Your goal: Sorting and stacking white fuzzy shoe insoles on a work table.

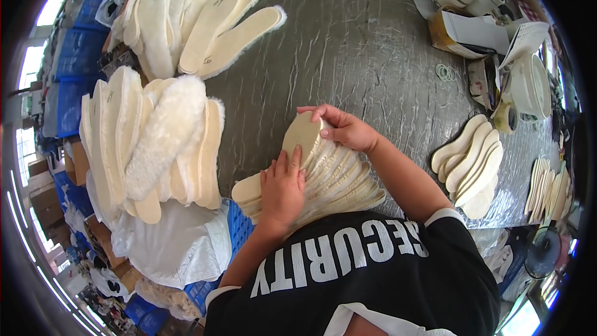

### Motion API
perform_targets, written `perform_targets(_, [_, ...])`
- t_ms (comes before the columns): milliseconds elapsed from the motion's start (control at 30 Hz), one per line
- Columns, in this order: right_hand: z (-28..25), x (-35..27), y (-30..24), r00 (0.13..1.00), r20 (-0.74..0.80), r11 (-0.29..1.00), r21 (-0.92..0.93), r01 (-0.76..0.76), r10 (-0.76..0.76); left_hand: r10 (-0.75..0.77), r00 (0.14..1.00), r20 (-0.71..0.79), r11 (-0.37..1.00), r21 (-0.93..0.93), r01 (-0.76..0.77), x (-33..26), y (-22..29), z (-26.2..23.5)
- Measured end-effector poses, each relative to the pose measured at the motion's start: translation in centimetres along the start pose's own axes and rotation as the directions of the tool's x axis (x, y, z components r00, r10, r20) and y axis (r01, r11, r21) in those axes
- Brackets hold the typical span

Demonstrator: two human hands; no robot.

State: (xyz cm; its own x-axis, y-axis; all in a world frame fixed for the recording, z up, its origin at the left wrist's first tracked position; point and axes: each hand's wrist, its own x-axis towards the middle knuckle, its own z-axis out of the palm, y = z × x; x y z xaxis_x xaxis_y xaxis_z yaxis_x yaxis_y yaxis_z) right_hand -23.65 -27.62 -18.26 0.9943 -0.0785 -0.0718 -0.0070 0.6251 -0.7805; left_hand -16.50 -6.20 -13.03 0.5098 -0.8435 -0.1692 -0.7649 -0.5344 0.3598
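Observation:
A cream insole (298,132) with fleecy edging lies on top of a fanned stack of insoles (348,180) at the table's front edge, close to my body. My right hand (348,128) pinches its far rounded end, thumb on the right edge and fingers over the tip. Across the stack's left part rests my left hand (285,190), fingers stretched out flat, their tips pressing on the top insole's face. The lower part of that insole is hidden under this hand.
Fleece insoles (165,134) are piled at the left, with another pile (214,25) behind. Thin insole shapes (469,158) lie at right, beside more upright pieces (541,186). Rubber bands (445,73), a cardboard box (448,34) and tape rolls (507,117) sit at the far right.

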Motion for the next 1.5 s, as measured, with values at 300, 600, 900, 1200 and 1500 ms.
perform_targets(300, [4.2,-1.4,-2.7,0.98,-0.036,0.196,-0.981,0.004,-0.198,-0.02,0.986,0.167,0.952,-0.297,0.07,1.1,-1.4,-1.8])
perform_targets(600, [10.5,-8.3,1.3,0.929,0.302,-0.566,-0.737,0.371,0.215,0.213,0.908,0.361,0.911,-0.409,-0.051,3.5,-4.4,-3.2])
perform_targets(900, [11.7,-4.5,3.8,0.988,0.129,-0.726,-0.671,0.149,0.083,0.346,0.782,0.518,0.819,-0.574,0.019,4.5,-5.3,-2.1])
perform_targets(1200, [12.4,-10.1,2.5,0.976,-0.139,-0.665,-0.715,-0.217,-0.17,0.562,0.516,0.647,0.615,-0.744,0.263,10.2,1.1,-0.6])
perform_targets(1500, [11.3,-9.8,0.9,0.83,-0.51,-0.424,-0.716,-0.554,-0.224,0.616,0.742,0.263,0.744,-0.504,-0.439,25.0,16.5,6.6])
